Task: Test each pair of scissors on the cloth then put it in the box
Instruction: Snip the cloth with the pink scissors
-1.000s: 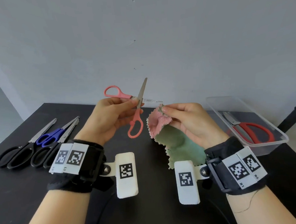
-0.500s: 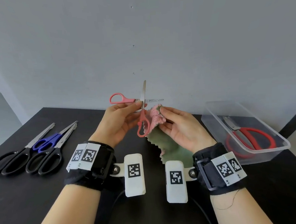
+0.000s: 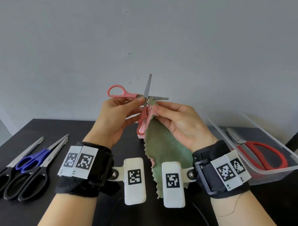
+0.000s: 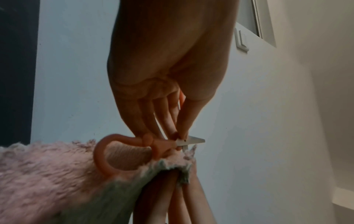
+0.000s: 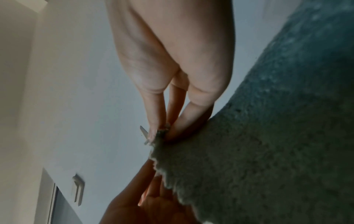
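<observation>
My left hand point(image 3: 117, 118) pinches the pink-handled scissors point(image 3: 122, 92) near their pivot, held in the air with the blades spread wide apart. In the left wrist view the left hand point(image 4: 172, 121) grips the scissors point(image 4: 118, 151) at the pivot, one handle loop lying against the cloth point(image 4: 47, 174). My right hand point(image 3: 178, 121) pinches the top edge of a pink and green cloth point(image 3: 164, 151), whose corner sits in the crotch of the blades. From the right wrist, the fingers point(image 5: 162, 118) pinch the cloth point(image 5: 268, 144) at its edge. The clear plastic box point(image 3: 275, 173) on the right holds red-handled scissors point(image 3: 261, 153).
On the black table point(image 3: 21, 221) at the left lie two black-handled scissors point(image 3: 27, 181) and a blue-handled pair point(image 3: 31, 159). A grey wall point(image 3: 140, 35) stands right behind the table. A dark cable point(image 3: 200, 213) runs between my forearms.
Both hands came closer together and rose a little. The cloth's edge moved into the crotch of the spread blades. The scissors stay spread.
</observation>
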`<state>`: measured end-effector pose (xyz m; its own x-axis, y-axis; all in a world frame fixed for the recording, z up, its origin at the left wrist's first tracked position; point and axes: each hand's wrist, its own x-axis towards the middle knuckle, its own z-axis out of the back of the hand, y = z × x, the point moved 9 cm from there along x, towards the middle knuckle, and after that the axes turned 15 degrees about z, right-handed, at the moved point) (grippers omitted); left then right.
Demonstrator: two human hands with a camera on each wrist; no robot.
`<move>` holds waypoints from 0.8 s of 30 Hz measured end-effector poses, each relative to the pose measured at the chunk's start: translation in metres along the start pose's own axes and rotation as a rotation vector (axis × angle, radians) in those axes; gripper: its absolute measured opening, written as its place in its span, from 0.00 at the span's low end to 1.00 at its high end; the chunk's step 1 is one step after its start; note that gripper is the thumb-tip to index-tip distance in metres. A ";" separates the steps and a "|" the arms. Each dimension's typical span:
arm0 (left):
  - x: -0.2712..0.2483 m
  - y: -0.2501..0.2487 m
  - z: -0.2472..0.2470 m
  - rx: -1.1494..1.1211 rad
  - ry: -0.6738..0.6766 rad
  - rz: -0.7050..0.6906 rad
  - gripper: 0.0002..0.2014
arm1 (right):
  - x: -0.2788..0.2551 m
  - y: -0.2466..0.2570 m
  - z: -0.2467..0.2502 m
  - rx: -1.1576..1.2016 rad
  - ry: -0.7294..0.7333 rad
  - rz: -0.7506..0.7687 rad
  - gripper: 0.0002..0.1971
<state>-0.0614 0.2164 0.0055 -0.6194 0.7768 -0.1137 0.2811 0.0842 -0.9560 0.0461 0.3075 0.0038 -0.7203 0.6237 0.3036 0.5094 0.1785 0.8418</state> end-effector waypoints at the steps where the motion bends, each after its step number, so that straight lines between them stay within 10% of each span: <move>1: 0.000 -0.001 0.001 -0.004 -0.003 -0.004 0.03 | 0.002 0.001 -0.001 0.003 -0.012 0.013 0.07; 11: -0.002 -0.004 0.013 -0.109 -0.021 -0.008 0.05 | 0.007 -0.006 0.014 0.066 -0.173 0.021 0.06; 24: 0.000 0.008 0.008 -0.106 -0.006 0.045 0.07 | 0.000 -0.010 -0.010 0.103 0.026 -0.044 0.13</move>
<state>-0.0649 0.2121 -0.0044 -0.6086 0.7776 -0.1578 0.3847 0.1152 -0.9158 0.0366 0.2985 0.0000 -0.7541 0.5942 0.2798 0.5217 0.2831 0.8048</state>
